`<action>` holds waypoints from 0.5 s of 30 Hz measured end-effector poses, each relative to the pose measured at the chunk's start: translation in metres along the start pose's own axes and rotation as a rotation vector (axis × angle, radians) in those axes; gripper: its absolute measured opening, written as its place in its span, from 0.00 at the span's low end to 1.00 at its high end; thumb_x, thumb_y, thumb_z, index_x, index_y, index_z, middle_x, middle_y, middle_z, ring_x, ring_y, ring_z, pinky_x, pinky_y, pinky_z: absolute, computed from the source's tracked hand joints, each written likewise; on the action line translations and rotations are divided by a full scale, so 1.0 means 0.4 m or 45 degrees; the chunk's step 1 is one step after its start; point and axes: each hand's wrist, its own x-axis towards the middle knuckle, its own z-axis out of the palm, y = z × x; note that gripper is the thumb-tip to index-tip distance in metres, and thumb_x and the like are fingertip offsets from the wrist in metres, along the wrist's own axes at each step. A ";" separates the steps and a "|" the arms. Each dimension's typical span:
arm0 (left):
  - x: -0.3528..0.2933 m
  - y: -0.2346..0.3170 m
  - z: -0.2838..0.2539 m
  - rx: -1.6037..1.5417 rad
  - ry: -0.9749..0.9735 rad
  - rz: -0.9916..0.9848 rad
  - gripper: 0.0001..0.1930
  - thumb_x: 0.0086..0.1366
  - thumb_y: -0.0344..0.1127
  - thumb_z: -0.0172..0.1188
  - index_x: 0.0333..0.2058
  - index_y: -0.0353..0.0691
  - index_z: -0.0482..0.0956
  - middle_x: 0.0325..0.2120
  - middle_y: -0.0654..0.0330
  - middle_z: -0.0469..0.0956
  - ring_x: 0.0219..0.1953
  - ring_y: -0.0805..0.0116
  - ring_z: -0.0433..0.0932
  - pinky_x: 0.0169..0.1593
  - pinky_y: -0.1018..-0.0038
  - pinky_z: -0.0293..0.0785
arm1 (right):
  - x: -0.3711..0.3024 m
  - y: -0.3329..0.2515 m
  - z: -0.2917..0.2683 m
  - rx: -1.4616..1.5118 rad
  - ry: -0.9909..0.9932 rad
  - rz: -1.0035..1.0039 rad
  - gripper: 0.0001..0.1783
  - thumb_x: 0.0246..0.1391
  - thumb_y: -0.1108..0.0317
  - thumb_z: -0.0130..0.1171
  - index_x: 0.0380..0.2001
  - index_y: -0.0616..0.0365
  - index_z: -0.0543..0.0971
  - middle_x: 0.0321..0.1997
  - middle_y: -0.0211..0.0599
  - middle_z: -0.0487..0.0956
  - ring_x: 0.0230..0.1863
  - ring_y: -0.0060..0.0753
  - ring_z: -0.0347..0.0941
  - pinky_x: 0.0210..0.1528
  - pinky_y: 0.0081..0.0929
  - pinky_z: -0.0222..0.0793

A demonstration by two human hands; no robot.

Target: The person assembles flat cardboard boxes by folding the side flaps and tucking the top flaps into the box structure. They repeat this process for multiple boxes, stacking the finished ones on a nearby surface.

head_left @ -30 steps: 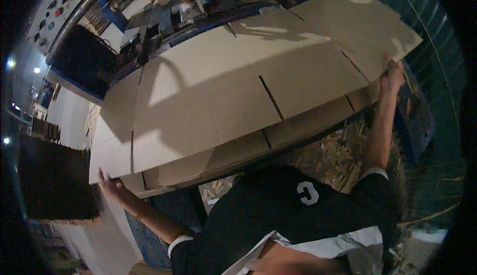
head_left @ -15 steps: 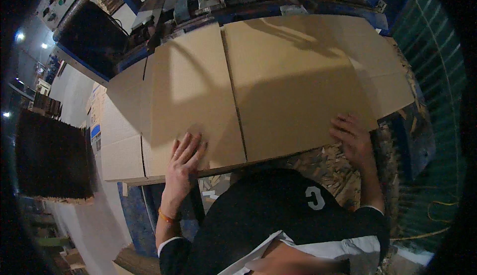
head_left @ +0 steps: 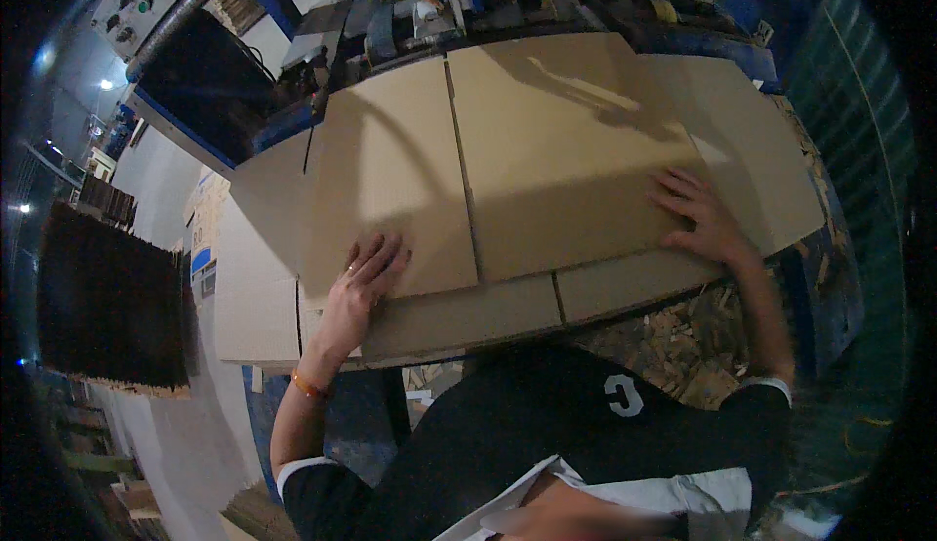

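Note:
A flat brown cardboard sheet [head_left: 566, 180] with a slot running across it lies over another cardboard sheet [head_left: 459, 318], whose near strip shows along the front. On the top sheet's near left part rests my left hand [head_left: 366, 272], open, its fingers stretched out over the board. My right hand [head_left: 698, 214] lies open at the top sheet's right end, fingers spread and slightly blurred. Neither hand is wrapped round anything. The far edge of the top sheet reaches the machine's bed.
A machine [head_left: 410, 23] with dark belts and blue frame stands beyond the sheets. Its button panel [head_left: 146, 4] is at the upper left. A dark stack [head_left: 112, 302] stands at left, a green corrugated wall [head_left: 859, 199] at right. Cardboard scraps [head_left: 683, 346] lie below the sheets' near edge.
The top sheet has slid away from me toward the machine, baring a strip of the sheet beneath. Both hands moved forward with it, the right one farther.

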 end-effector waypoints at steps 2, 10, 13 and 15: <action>-0.009 -0.020 -0.014 -0.003 -0.067 0.077 0.28 0.57 0.32 0.50 0.59 0.45 0.61 0.58 0.53 0.62 0.61 0.53 0.58 0.63 0.62 0.50 | 0.020 0.036 -0.005 0.067 0.114 0.206 0.29 0.44 0.56 0.60 0.51 0.54 0.72 0.60 0.45 0.64 0.62 0.47 0.57 0.63 0.40 0.51; 0.123 -0.410 0.063 -0.412 0.285 -0.780 0.31 0.61 0.49 0.51 0.56 0.32 0.61 0.55 0.48 0.64 0.59 0.53 0.61 0.59 0.64 0.55 | 0.283 0.447 0.045 0.849 0.522 0.828 0.24 0.57 0.52 0.46 0.41 0.64 0.75 0.39 0.42 0.76 0.39 0.36 0.72 0.43 0.32 0.66; 0.129 -0.483 0.131 -0.209 0.389 -0.732 0.33 0.61 0.53 0.49 0.57 0.32 0.60 0.56 0.47 0.62 0.60 0.54 0.58 0.61 0.63 0.50 | 0.338 0.503 0.062 0.546 0.497 0.565 0.21 0.57 0.54 0.45 0.37 0.63 0.76 0.32 0.39 0.77 0.33 0.32 0.72 0.38 0.29 0.67; 0.122 -0.487 0.165 -0.213 0.405 -0.746 0.34 0.61 0.52 0.49 0.57 0.31 0.59 0.58 0.46 0.60 0.61 0.54 0.56 0.63 0.63 0.46 | 0.342 0.505 0.071 0.375 0.450 0.531 0.20 0.57 0.56 0.45 0.36 0.62 0.77 0.31 0.39 0.77 0.33 0.32 0.72 0.38 0.30 0.68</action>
